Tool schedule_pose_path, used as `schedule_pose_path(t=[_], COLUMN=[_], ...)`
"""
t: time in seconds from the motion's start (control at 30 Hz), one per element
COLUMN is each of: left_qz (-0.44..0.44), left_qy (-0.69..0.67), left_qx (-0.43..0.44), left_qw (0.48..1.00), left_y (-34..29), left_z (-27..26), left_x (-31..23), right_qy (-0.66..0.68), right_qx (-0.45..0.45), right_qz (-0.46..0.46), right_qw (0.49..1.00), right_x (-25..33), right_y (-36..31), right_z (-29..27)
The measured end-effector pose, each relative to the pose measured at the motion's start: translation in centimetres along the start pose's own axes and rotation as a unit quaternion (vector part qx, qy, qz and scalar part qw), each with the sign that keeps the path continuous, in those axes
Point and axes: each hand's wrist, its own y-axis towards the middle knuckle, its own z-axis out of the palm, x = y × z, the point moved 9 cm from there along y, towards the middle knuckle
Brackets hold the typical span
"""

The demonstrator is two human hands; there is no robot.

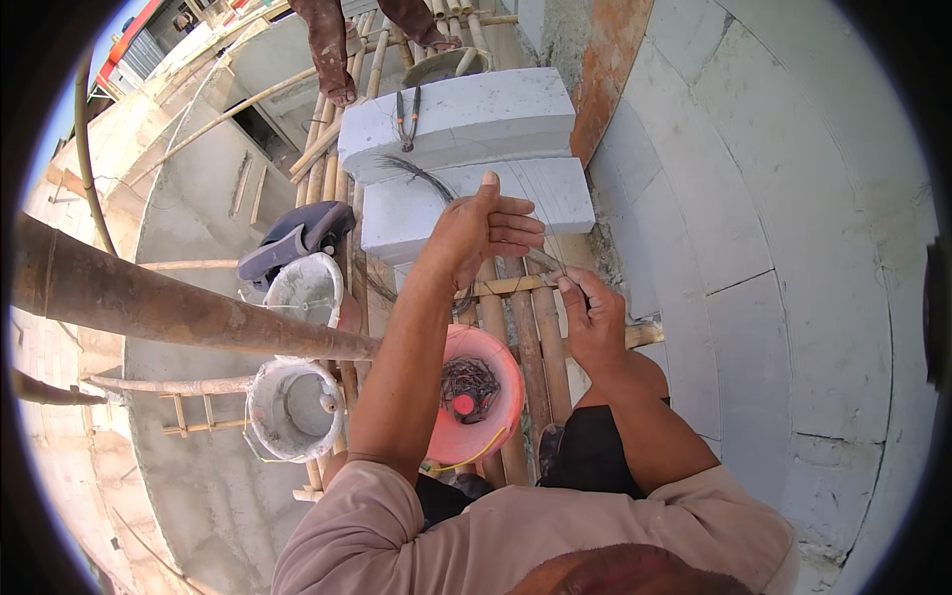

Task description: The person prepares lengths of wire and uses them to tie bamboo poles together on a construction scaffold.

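My left hand [488,230] is open, thumb up and fingers stretched out to the right, above the nearer of two pale lightweight blocks [397,220]. Lower and to the right, my right hand [596,315] pinches thin wire [561,260] between thumb and fingertips; fine strands run up from it across the block. Behind my left wrist, a bundle of dark wire [421,174] lies over the blocks. Pincers [407,119] with orange-marked handles rest on the farther block [486,104]. Below my hands stands a pink bucket [511,382] holding dark metal bits and a small red round thing.
Bamboo poles [521,347] form the platform under me. Two mortar-smeared buckets [260,412] and a dark blue moulded object [297,238] are at left, where a thick pole [188,297] crosses. A block wall [754,248] rises at right. Another person's legs [327,45] and a basin [446,67] are beyond the blocks.
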Motion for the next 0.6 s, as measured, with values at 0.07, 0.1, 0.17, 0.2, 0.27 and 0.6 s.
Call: schedule_pose_path(t=[0.07,0.1,0.17,0.2,0.27,0.6], left_qz=[0.052,0.101,0.186,0.224,0.265,0.264], left_qy=[-0.172,-0.216,-0.247,-0.236,-0.203,-0.083], left_qx=[-0.016,-0.047,-0.071,-0.064,-0.062,-0.06], left_qw=[0.984,0.97,0.948,0.943,0.941,0.959], left_y=[-1.7,-2.3,-3.5,-3.8,-5.3,-12.9], left_z=[2.0,1.7,0.2,-0.8,-0.7,3.7], left_x=[1.2,0.6,-1.1,-2.1,-4.1,-4.5], right_qy=[-0.012,-0.01,-0.006,-0.004,0.031,0.26], right_qx=[0.037,0.051,0.085,0.105,0.098,0.163], right_qz=[-0.004,0.007,0.03,0.041,0.006,0.058], right_qw=[0.999,0.999,0.996,0.994,0.995,0.95], right_x=[0.5,0.9,1.4,1.4,2.9,12.0], right_y=[-0.9,-1.3,-2.6,-3.6,-3.3,6.4], right_z=[1.6,2.2,3.1,3.6,3.7,2.2])
